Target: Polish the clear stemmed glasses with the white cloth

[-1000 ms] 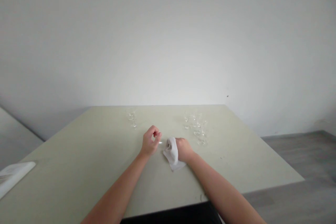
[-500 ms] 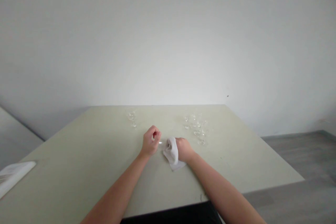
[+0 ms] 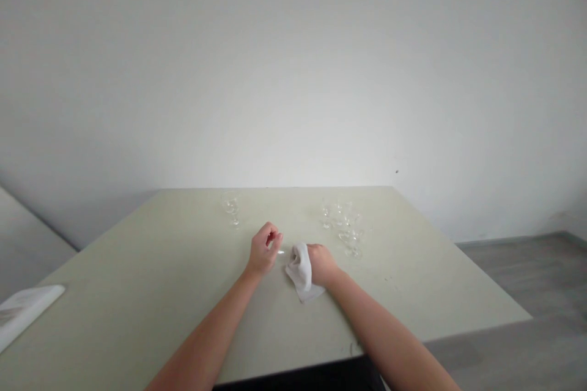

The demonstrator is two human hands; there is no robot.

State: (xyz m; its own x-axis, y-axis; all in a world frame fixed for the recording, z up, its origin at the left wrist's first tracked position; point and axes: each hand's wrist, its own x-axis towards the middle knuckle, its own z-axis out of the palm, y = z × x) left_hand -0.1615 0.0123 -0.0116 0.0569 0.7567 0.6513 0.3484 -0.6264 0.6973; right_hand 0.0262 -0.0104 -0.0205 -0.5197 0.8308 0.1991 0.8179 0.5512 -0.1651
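Observation:
My left hand is curled closed above the middle of the table. A clear glass piece glints beside its thumb, probably part of a stemmed glass; most of its shape cannot be made out. Close by on the right, my right hand is closed on a white cloth, which bunches up over the fingers and hangs down to the tabletop. The cloth hides the right fingertips. Farther back stand several clear stemmed glasses on the right and a smaller group of stemmed glasses on the left.
The pale table reaches back to a plain wall. A white flat package lies at the table's left edge. Grey floor shows beyond the right edge. Something black sits at the near edge, below my arms.
The whole view has shifted slightly, so the table sits a little lower. My left fingers have loosened a touch; the cloth stays in my right hand at nearly the same spot.

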